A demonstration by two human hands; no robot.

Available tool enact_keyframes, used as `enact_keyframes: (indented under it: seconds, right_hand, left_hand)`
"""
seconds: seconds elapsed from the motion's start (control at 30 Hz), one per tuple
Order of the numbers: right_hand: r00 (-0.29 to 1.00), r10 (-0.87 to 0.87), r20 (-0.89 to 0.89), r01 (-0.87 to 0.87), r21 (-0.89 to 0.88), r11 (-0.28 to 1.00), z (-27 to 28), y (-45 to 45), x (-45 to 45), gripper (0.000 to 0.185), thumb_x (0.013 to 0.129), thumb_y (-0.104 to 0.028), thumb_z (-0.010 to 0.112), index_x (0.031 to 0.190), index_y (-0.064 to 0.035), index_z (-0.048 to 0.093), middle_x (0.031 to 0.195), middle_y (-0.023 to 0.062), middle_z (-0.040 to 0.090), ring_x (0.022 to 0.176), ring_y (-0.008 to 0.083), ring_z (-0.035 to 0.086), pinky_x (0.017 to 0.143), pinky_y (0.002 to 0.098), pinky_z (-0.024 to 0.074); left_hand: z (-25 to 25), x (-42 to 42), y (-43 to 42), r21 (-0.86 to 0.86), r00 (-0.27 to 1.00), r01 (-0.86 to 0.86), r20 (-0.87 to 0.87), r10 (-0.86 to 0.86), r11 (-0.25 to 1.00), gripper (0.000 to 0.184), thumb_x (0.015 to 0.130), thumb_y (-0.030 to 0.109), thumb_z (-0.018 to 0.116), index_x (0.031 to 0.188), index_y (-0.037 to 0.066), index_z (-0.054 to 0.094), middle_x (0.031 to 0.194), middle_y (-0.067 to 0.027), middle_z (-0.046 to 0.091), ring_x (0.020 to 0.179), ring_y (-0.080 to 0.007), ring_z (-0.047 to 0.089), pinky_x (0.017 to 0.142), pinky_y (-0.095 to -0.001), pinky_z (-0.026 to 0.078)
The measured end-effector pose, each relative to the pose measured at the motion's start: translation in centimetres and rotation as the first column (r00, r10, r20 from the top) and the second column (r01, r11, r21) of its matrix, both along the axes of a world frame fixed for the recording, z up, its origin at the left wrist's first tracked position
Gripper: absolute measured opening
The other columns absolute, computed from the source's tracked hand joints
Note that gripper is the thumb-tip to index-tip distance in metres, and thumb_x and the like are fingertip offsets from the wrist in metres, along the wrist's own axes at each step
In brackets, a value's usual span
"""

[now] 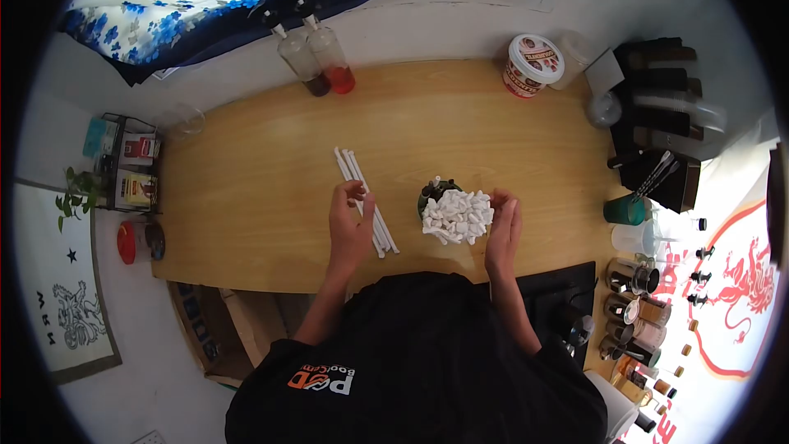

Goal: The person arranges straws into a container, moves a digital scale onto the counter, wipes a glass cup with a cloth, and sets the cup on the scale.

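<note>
Several long white sticks, like paper-wrapped straws (356, 171), lie slanted side by side on the wooden table. My left hand (352, 220) is over or against them, thumb and fingers apart and slightly curled; I see nothing held in it. To its right is a heap of small white pieces that look like pebbles (457, 217). Behind the heap shows a dark green round container (429, 189), partly hidden by it. My right hand (504, 233) stands at the heap's right edge, fingers mostly extended. Whether its fingertips touch the pieces I cannot tell.
Two glass bottles (331, 53) with spouts and a lidded tub (532, 66) stand along the back wall. A wire rack (131, 164) and a red-lidded jar (126, 242) are at left. A green cup (625, 210), metal cups (629, 275) and small bottles line the right side.
</note>
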State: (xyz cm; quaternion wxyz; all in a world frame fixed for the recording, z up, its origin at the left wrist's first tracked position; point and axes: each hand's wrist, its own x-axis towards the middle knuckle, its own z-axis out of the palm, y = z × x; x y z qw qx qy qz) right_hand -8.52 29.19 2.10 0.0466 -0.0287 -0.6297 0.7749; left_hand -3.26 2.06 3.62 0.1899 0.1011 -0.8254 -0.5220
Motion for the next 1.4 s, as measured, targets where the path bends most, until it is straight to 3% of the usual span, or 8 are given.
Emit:
enact_keyframes:
  seconds: [0.17,0.33,0.5,0.8,0.87,1.07,1.23,1.4]
  right_hand:
    - [0.969,-0.004,0.249,0.021,-0.065,0.998,-2.7,0.2,1.5,0.039,0.114,-0.034,0.038,0.116,-0.0015,0.059,0.096,0.0052,0.062,0.091,0.0127,0.06,0.083,0.029,0.05]
    - [0.932,0.085,0.353,0.035,-0.322,0.946,-3.2,-0.6,2.3,0.033,0.113,-0.033,0.042,0.114,-0.0043,0.059,0.1,0.0051,0.067,0.092,0.0135,0.064,0.084,0.0303,0.0514]
    - [0.912,0.121,0.392,0.022,-0.341,0.94,-3.6,0.1,2.0,0.031,0.112,-0.032,0.044,0.115,-0.0055,0.059,0.105,0.0054,0.069,0.096,0.0149,0.066,0.085,0.0321,0.052]
    - [0.872,0.257,0.416,-0.134,-0.303,0.944,-4.9,0.6,2.3,0.027,0.111,-0.026,0.046,0.116,-0.0048,0.061,0.102,0.0044,0.069,0.091,0.0124,0.065,0.079,0.0284,0.0515]
    - [0.851,0.3,0.43,-0.207,-0.25,0.946,-5.7,1.6,2.6,0.026,0.111,-0.026,0.047,0.116,-0.0044,0.062,0.098,0.0046,0.069,0.088,0.0116,0.064,0.076,0.0276,0.0512]
    - [0.65,0.588,0.482,-0.705,0.093,0.703,-4.1,0.8,3.3,0.026,0.106,-0.025,0.059,0.109,-0.0008,0.066,0.085,0.0061,0.067,0.079,0.0124,0.063,0.072,0.0297,0.0512]
    - [0.526,0.773,0.355,-0.85,0.244,0.467,-0.5,-2.8,3.6,0.032,0.105,-0.029,0.063,0.122,-0.0026,0.065,0.105,0.0049,0.071,0.096,0.0142,0.068,0.091,0.0298,0.0542]
    - [0.428,0.831,0.355,-0.903,0.131,0.409,-0.5,-5.1,2.7,0.028,0.106,-0.027,0.06,0.12,-0.0033,0.066,0.104,0.005,0.072,0.098,0.013,0.068,0.092,0.0295,0.054]
  left_hand:
    - [-2.1,0.4,-2.0,-0.353,0.956,-0.12,0.21,0.204,0.928,0.028,0.092,0.015,0.073,0.11,-0.001,0.058,0.099,-0.0161,0.062,0.091,-0.0324,0.063,0.079,-0.0428,0.05]
    - [-4.2,-0.7,-2.3,-0.297,0.934,-0.08,0.31,0.175,0.951,0.029,0.088,0.01,0.075,0.108,-0.001,0.057,0.096,-0.0166,0.064,0.088,-0.0334,0.066,0.079,-0.043,0.052]
    - [-5.2,-1.7,-3.6,-0.163,0.915,-0.161,0.344,0.209,0.973,0.029,0.084,0.007,0.075,0.107,0.0,0.058,0.087,-0.0135,0.067,0.076,-0.0295,0.068,0.072,-0.0391,0.055]
    - [-3.9,-1.4,-4.7,-0.353,0.858,-0.038,0.468,0.212,0.935,0.027,0.08,0.006,0.075,0.104,0.0,0.063,0.085,-0.0126,0.07,0.078,-0.0259,0.07,0.072,-0.0367,0.056]
    - [-3.5,-1.2,-5.3,-0.013,0.896,-0.084,0.438,0.081,0.996,0.029,0.085,0.007,0.073,0.111,-0.002,0.066,0.09,-0.0087,0.071,0.082,-0.0157,0.068,0.073,-0.0311,0.055]
    - [0.3,-0.3,-4.9,0.497,0.906,0.083,0.323,-0.273,0.864,0.019,0.097,0.003,0.066,0.114,-0.004,0.069,0.101,-0.0033,0.071,0.094,-0.0105,0.066,0.088,-0.0266,0.051]
    - [1.0,-0.4,-2.7,0.538,0.883,0.183,0.278,-0.378,0.823,0.016,0.098,0.004,0.066,0.113,-0.003,0.069,0.101,-0.002,0.07,0.097,-0.0094,0.064,0.09,-0.0255,0.05]
    - [0.7,-0.7,-1.6,0.52,0.901,0.155,0.274,-0.336,0.84,0.015,0.099,0.004,0.065,0.112,-0.002,0.069,0.101,-0.0013,0.069,0.097,-0.0089,0.063,0.09,-0.0252,0.05]
